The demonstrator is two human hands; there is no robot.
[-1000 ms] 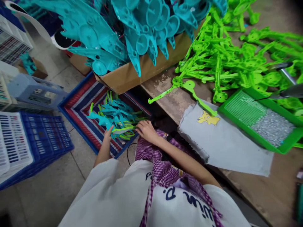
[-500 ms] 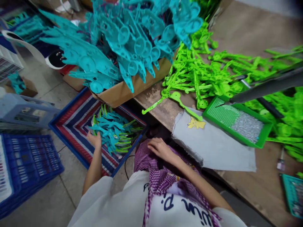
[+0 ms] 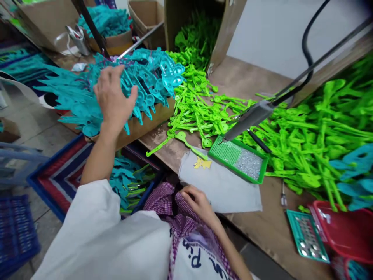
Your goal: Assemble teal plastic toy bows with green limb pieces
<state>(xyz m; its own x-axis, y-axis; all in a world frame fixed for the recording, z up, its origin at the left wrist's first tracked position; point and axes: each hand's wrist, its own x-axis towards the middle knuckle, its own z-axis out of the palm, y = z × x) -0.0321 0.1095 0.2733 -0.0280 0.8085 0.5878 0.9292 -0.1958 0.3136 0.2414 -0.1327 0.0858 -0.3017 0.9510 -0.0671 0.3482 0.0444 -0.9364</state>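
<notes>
my left hand (image 3: 113, 95) is over the heap of teal parts (image 3: 142, 74), palm down, fingers spread apart and thumb held out to the right. i see nothing gripped in it, and i can't make out whether the fingertips meet the plastic. such a wide spread suits a crowd of pointed pieces, i'd judge. the heap stands in a cardboard box (image 3: 154, 118) at the left of the tabletop (image 3: 274, 221), many pieces on edge and rising past the rim, probably so that more fit and the tops offer a hold.

my right hand (image 3: 198, 200) rests at my checked apron (image 3: 159, 198), fingers loosely bent; whether they close on anything is hidden from me.

below the box on the left, a striped tray (image 3: 52, 177) carries teal and lime pieces (image 3: 118, 175), low beside me, seemingly to suit the left arm. right of the box, lime parts (image 3: 198, 111) sprawl loose. on their near side lies a grey sheet (image 3: 233, 198) with a yellow figure (image 3: 202, 162) on it, perhaps guarding the surface. at its far right edge, a green tray (image 3: 227, 151) keeps silver bits (image 3: 249, 163) together; a slanted driver (image 3: 250, 120) points down at its grid, presumably to keep tip and bits close.
</notes>
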